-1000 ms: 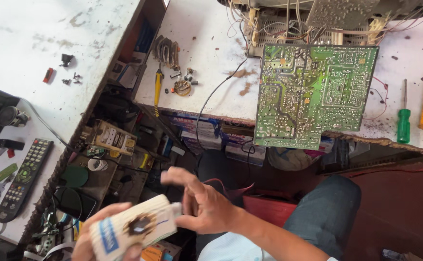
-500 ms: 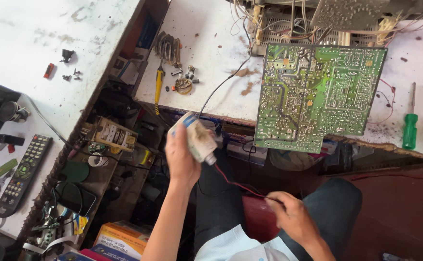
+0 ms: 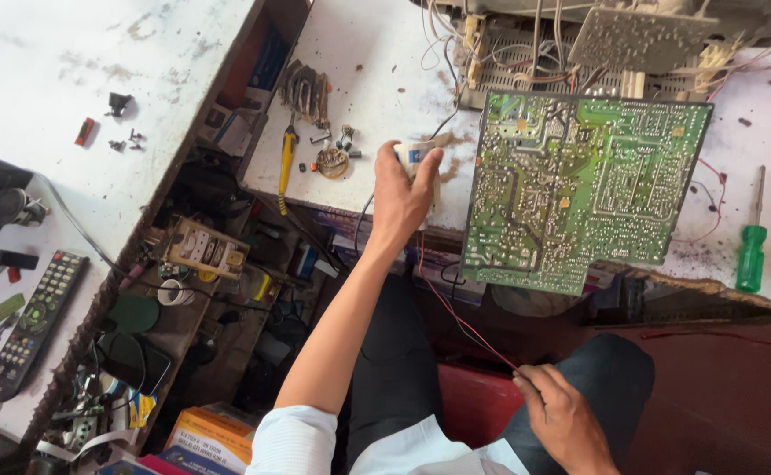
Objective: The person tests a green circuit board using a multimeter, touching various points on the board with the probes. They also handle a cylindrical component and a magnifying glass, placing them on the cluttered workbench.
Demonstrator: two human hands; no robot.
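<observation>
Head view, looking down at a cluttered repair bench: the left hand is stretched far out over the near edge of the white worktop and is wrapped around a small pale meter, fingers curled over its top so that only the far end of the casing shows above them. The meter sits at the bench edge, just left of the big green circuit board, which overhangs the worktop towards the person. Red and black leads run from under that hand down and to the right, across the dark trousers, to the right hand. The right hand rests near the lap, fingers pinched closed on the lead ends. To the left of the meter lie a yellow-handled tool and a round coil. A green-handled screwdriver lies far to the right, well apart. A remote control lies on the left table.
</observation>
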